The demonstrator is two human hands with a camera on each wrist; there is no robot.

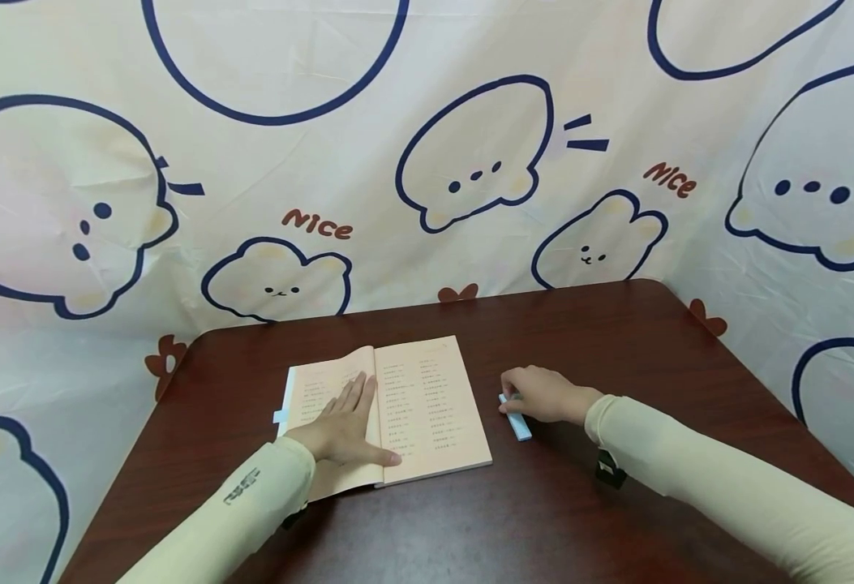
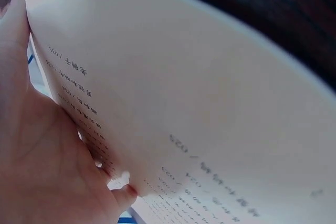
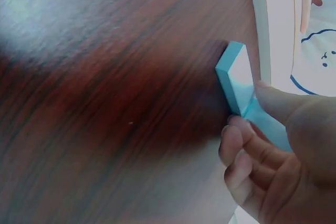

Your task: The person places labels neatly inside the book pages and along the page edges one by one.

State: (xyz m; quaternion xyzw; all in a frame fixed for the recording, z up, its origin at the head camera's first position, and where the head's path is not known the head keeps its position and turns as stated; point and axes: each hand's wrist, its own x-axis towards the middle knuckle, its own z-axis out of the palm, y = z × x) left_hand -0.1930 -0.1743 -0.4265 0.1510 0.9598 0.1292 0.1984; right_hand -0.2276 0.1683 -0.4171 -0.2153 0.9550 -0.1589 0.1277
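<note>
An open book point(image 1: 437, 405) with lines of print lies on the table, and my left hand point(image 1: 346, 422) rests on it with fingers spread over the left page. The left thumb reaches across the gutter onto the right page. In the left wrist view the page point(image 2: 173, 77) bulges beside the palm. To the right of the book, my right hand point(image 1: 547, 395) pinches a light blue pad of sticky notes point(image 1: 519, 427) near its far end. The right wrist view shows a blue flap point(image 3: 266, 121) bent up from the pad, between thumb and fingers.
A pale blue tab point(image 1: 279, 416) sticks out from the book's left edge. The dark brown wooden table point(image 1: 580, 519) backs onto a curtain point(image 1: 368, 162) with cartoon outlines. More of this curtain hangs along both sides.
</note>
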